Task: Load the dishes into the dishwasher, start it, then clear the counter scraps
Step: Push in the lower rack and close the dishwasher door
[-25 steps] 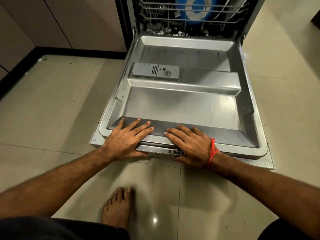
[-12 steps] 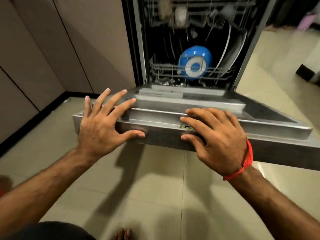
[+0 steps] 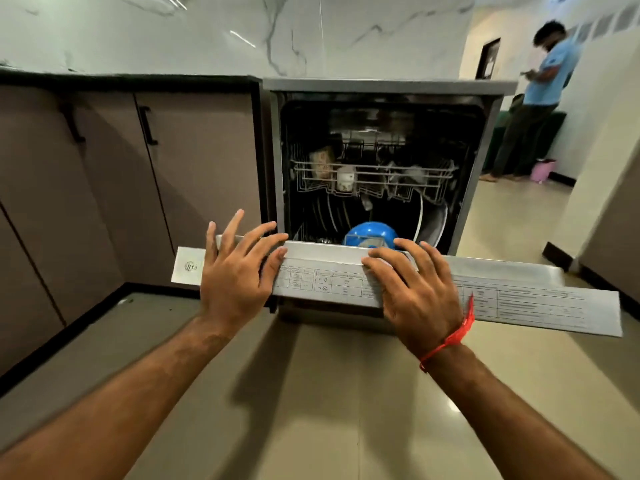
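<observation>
**Both palms on the half-raised door**

We start at far left w/ the brown cabinet doors (image 3: 194, 168) under a dark counter edge (image 3: 128, 78); marble-look wall behind. Our left hand (image 3: 235, 275) lies flat on the dishwasher door (image 3: 332, 275), near its left end, fingers straight & spread, thumb along the front panel; not curled round anything. Door is part-way up, tilted, top edge toward us, w/ a printed chart label across the panel.

Mid-frame, the dishwasher (image 3: 381, 88) cavity is open above the door edge. Upper rack (image 3: 374, 178) holds cups & small items, too blurred to name. Below it, a blue bowl (image 3: 370, 233) sits in the lower section, just behind the door edge, w/ white plates (image 3: 420, 220) standing upright just to its right.

Our right hand (image 3: 419, 289) presses the door too, right of centre, fingers extended over the top edge, palm on the panel, no grip. Red thread (image 3: 453, 334) round that wrist.

Far right, bkgd: another person (image 3: 533, 98) in a light blue shirt stands well apart, a pink bucket (image 3: 543, 169) on the floor near them.
</observation>
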A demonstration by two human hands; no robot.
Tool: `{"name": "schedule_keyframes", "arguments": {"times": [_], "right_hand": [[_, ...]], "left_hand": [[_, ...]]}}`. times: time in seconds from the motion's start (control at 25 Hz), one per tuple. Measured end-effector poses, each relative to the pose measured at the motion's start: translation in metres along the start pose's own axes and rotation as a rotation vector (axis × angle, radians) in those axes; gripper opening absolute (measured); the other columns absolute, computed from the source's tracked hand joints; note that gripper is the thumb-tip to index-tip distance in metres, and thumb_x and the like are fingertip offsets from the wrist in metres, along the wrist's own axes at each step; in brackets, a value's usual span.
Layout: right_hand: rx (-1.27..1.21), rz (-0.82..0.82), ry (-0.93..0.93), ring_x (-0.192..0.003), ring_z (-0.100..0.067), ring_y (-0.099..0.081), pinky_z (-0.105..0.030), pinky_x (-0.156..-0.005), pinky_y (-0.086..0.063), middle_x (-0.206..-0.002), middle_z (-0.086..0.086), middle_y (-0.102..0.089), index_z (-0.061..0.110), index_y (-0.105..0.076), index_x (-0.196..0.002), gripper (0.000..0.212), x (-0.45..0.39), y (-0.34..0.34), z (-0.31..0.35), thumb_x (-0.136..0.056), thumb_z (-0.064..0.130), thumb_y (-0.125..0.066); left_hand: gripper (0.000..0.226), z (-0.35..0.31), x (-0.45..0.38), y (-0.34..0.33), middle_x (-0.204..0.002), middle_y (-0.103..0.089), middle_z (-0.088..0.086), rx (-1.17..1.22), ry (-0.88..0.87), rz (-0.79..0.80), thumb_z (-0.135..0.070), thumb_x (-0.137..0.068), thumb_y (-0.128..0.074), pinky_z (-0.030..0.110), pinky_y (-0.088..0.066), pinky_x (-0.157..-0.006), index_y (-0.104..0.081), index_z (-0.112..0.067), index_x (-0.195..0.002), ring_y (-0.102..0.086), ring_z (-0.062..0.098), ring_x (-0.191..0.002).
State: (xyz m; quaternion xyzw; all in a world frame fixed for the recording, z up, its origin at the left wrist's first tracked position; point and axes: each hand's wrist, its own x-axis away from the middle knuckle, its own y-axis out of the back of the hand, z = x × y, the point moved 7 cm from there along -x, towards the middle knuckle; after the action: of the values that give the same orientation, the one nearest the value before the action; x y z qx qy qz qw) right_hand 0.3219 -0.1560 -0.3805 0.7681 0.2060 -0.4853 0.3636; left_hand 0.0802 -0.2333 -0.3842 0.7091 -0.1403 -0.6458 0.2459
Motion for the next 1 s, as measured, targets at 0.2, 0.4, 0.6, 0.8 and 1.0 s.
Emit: {"name": "schedule_keyframes", "arguments": {"times": [0.2, 0.4, 0.6, 0.8, 1.0], "right_hand": [[0.065, -0.157, 0.125, -0.093, -0.029, -0.064, -0.043, -0.082, -0.048, -0.107, 0.0, -0.069, 0.023, -0.072, -0.098, 0.011, -0.03, 0.0, -0.007, -0.092, 0.03, -0.065], [0.094, -0.147, 0.247, -0.087, -0.024, -0.064, -0.04, -0.07, -0.048, -0.105, 0.002, -0.069, 0.023, -0.073, -0.097, 0.03, -0.062, -0.017, -0.029, -0.093, 0.05, -0.062], [0.109, -0.052, 0.242, -0.092, -0.025, -0.062, -0.037, -0.073, -0.044, -0.11, 0.005, -0.068, 0.024, -0.071, -0.101, 0.038, -0.107, -0.043, -0.063, -0.096, 0.057, -0.054], [0.045, -0.05, 0.005, -0.097, -0.025, -0.058, -0.039, -0.082, -0.045, -0.111, 0.009, -0.067, 0.024, -0.07, -0.106, 0.03, -0.139, -0.075, -0.09, -0.096, 0.048, -0.056], [-0.038, 0.014, -0.213, -0.114, -0.027, -0.051, -0.042, -0.097, -0.041, -0.124, 0.004, -0.061, 0.023, -0.067, -0.117, 0.033, -0.177, -0.125, -0.127, -0.096, 0.045, -0.053]], "left_hand": [[0.042, 0.0, -0.027, -0.002, -0.127, -0.068, 0.002, 0.019, -0.19, -0.218, -0.043, -0.104, -0.042, 0.046, -0.048, -0.097, -0.073, -0.017, -0.115, -0.06, 0.025, -0.117], [0.067, 0.004, -0.064, -0.016, -0.129, -0.06, 0.008, -0.156, -0.403, -0.246, -0.07, -0.094, -0.043, 0.037, -0.049, -0.071, -0.062, -0.02, -0.134, -0.058, 0.027, -0.103], [0.059, 0.011, -0.117, -0.034, -0.13, -0.057, 0.01, -0.163, -0.504, -0.247, -0.065, -0.098, -0.046, 0.042, -0.051, -0.082, -0.055, -0.026, -0.141, -0.057, 0.029, -0.109], [0.058, 0.017, -0.165, -0.064, -0.136, -0.057, 0.007, -0.151, -0.346, -0.227, -0.063, -0.1, -0.04, 0.047, -0.039, -0.099, -0.054, -0.025, -0.143, -0.052, 0.031, -0.122], [0.06, 0.021, -0.225, -0.096, -0.144, -0.047, 0.008, -0.156, -0.22, -0.063, -0.062, -0.102, -0.029, 0.048, -0.029, -0.11, -0.046, -0.026, -0.147, -0.039, 0.032, -0.134]]}}
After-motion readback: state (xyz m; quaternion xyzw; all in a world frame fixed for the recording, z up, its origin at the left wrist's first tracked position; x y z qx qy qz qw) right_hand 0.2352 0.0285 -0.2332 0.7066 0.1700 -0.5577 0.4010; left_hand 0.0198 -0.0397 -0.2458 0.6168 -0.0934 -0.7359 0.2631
